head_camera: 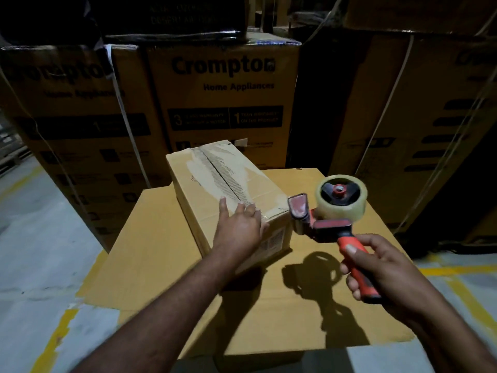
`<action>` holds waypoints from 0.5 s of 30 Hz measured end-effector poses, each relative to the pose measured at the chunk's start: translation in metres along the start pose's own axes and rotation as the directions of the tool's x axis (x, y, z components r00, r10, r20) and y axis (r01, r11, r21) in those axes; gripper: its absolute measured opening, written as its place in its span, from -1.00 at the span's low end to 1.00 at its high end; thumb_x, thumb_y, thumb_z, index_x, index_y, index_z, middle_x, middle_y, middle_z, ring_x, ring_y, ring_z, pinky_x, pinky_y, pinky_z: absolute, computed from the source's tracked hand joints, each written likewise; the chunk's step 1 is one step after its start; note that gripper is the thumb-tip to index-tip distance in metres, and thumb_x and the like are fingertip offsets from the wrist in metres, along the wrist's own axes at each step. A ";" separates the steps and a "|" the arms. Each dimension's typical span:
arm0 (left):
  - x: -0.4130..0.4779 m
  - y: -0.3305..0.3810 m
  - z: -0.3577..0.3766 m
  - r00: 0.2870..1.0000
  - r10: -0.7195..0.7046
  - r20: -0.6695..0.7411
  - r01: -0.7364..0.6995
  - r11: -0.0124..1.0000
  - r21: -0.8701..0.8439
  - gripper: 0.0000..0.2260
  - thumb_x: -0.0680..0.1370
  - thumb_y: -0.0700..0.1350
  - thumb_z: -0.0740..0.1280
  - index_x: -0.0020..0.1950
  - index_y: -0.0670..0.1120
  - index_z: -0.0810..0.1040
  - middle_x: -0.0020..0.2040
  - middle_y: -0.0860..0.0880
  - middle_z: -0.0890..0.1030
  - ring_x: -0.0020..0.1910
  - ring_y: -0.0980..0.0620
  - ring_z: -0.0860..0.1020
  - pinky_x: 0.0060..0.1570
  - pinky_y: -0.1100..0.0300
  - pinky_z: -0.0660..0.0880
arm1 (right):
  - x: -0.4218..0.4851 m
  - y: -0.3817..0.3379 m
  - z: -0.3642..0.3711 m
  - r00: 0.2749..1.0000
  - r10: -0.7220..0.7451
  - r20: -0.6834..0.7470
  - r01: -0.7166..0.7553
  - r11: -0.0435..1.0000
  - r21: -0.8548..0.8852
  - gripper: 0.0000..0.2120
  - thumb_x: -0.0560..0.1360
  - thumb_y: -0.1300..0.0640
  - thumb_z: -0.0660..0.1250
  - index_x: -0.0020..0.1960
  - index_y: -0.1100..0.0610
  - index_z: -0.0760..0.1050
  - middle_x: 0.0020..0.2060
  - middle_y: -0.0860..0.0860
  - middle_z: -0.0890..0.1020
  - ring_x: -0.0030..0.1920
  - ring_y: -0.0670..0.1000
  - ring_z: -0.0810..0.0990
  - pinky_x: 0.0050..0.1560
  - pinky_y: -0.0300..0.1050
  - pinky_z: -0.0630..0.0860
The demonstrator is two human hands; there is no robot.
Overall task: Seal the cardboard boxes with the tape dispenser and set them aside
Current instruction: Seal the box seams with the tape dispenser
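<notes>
- Looking down from the head view, one small cardboard box (223, 189) lies on top of one large carton (255, 313), towards that carton's far left part.
- One seam runs the length of the small box's top, with pale, torn patches of paper on both sides of it.
- Two hands are in view, each on a bare forearm.
- One left hand (239, 227) lies palm down on the near end of the small box, its fingers stretched flat beside the seam and its thumb at the near top edge; it grasps nothing.
- One right hand (376, 267) is wrapped round the orange handle of one tape dispenser (330, 227), thumb laid along the top of the handle.
- The dispenser is held over the large carton, to the right of the small box, its front plate just beside the box's near right corner; whether they touch cannot be told.
- One roll of clear tape (340, 197) sits on the dispenser.
- One shadow (314, 275) of the dispenser falls on the large carton below it.
- At least three tall printed cartons (223, 103) stand in a row behind, two of them reading "Crompton"; more sit stacked above, too dark to count.
- Yellow lines (462, 286) mark the grey floor (40, 238) on both sides.
</notes>
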State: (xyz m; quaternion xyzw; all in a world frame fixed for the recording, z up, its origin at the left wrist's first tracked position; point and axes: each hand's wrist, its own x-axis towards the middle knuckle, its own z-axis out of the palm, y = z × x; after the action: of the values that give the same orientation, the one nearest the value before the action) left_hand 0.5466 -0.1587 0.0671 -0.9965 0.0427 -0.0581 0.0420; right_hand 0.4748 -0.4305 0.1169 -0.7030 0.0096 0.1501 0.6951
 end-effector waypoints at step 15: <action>-0.040 -0.121 0.015 0.844 0.500 -0.193 -0.535 0.812 -0.234 -0.54 0.36 -0.25 0.61 0.25 -0.11 0.67 0.31 -0.08 0.61 0.36 -0.07 0.54 0.36 -0.10 0.47 | 0.025 0.004 0.045 0.995 -0.078 -0.067 0.100 0.885 0.454 -0.55 0.43 0.19 0.36 0.30 0.08 0.41 -0.30 0.17 0.55 -0.44 0.04 0.49 -0.51 -0.13 0.48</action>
State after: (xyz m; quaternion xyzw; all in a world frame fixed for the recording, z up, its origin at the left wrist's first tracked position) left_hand 0.5188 -0.0339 0.0584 -0.9372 0.3229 -0.0987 -0.0874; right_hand 0.4887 -0.3815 0.1084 -0.5230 0.0289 0.0951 0.8465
